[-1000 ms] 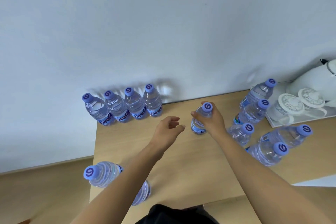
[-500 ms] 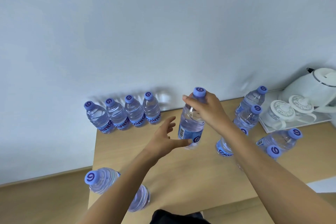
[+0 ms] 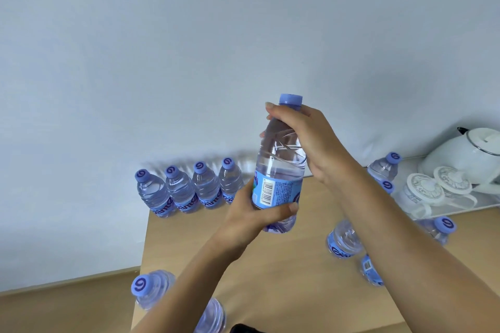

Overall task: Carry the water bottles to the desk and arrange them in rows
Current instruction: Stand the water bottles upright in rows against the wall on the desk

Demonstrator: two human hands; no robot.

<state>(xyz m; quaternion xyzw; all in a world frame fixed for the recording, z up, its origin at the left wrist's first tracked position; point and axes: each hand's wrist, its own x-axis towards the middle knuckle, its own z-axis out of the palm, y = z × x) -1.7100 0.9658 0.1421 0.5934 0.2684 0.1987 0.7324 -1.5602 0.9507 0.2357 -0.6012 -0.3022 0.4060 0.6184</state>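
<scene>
A water bottle is held in the air by both hands above the worktop.

In the head view, the held bottle (image 3: 280,170) is kept upright above the worktop (image 3: 284,265). The right hand (image 3: 305,140) is curled around its neck and shoulder, just under the cap. The left hand (image 3: 251,213) is wrapped around the lower body at the label, with the thumb across the front. The bottle looks full, so it is judged rather heavy; its thin clear wall is probably soft and smooth. The ridged shoulder and the label band are judged the surest places for the grip. Four bottles in a row (image 3: 189,189) are standing at the wall.
</scene>
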